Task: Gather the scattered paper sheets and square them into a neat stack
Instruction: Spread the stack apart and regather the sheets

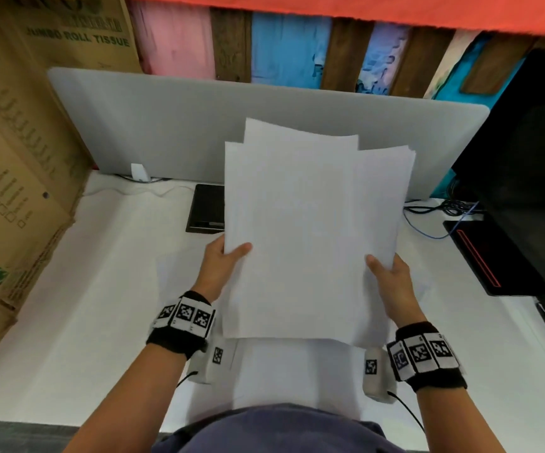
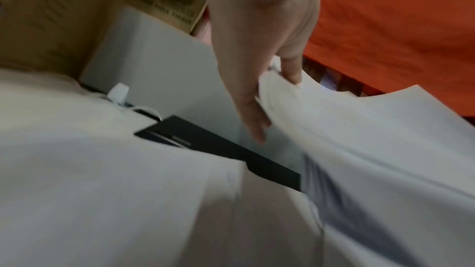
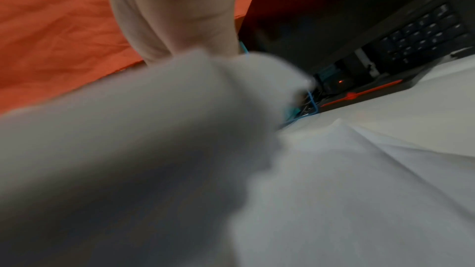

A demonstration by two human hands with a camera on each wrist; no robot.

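Hands: two; left hand (image 1: 220, 259) and right hand (image 1: 390, 279), each pinching a side edge of the paper sheets (image 1: 310, 230), thumb on the near face.
Sheets held: one bundle, lifted clear of the white table (image 1: 68, 322), upper edges fanned and uneven; exact count not readable.
Sheets lying: at least one more sheet (image 1: 297, 371) flat on the table below the bundle.
Left wrist view only: fingers (image 2: 253, 117) behind the bundle, straight rather than curled; small white clip (image 2: 118, 91) at the divider's foot.
Right wrist view only: blurred; keyboard keys (image 3: 421, 33) at far right, paper filling the lower part.
Surface: white table, black flat device (image 1: 205, 209) behind the bundle, tangled cables (image 1: 441, 207) at right.
Room: grey divider (image 1: 166, 125), cardboard boxes (image 1: 19, 142) at left, black monitor (image 1: 526, 152) at right, orange cloth (image 1: 362, 11) above.
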